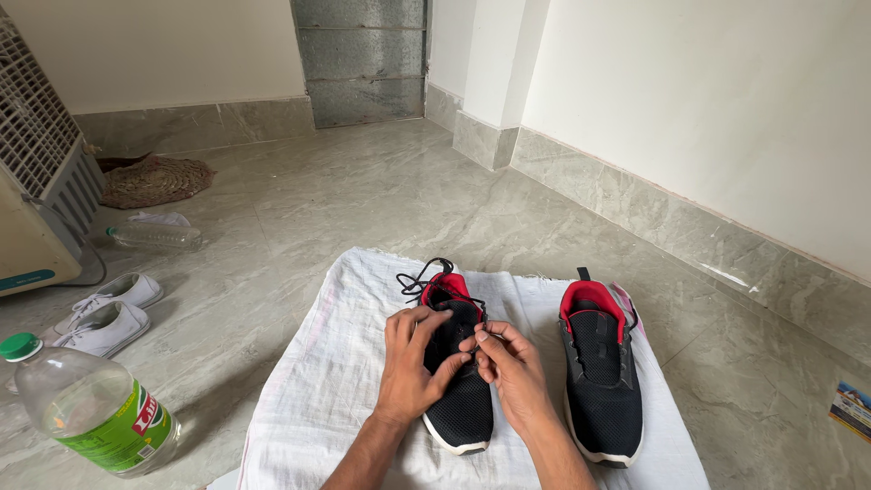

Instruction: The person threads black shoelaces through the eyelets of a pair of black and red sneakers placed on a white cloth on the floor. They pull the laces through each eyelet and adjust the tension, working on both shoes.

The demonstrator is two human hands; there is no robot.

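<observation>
Two black mesh sneakers with red collars and white soles lie on a white woven cloth [336, 381] on the floor. My left hand [410, 363] rests on the upper of the left sneaker [461, 408], fingers curled over its lacing area. My right hand [508, 367] pinches the black shoelace [419, 277] at the eyelets on the same shoe's right side. Loose lace ends trail behind the heel. The right sneaker [601, 381] sits untouched beside it, with no lace visible in its eyelets.
A large clear plastic bottle with a green cap [86, 408] lies at the near left. A pair of white sneakers [109, 313], a smaller bottle [154, 238], a round woven mat [154, 181] and an air cooler [36, 181] are at the left. A wall runs along the right.
</observation>
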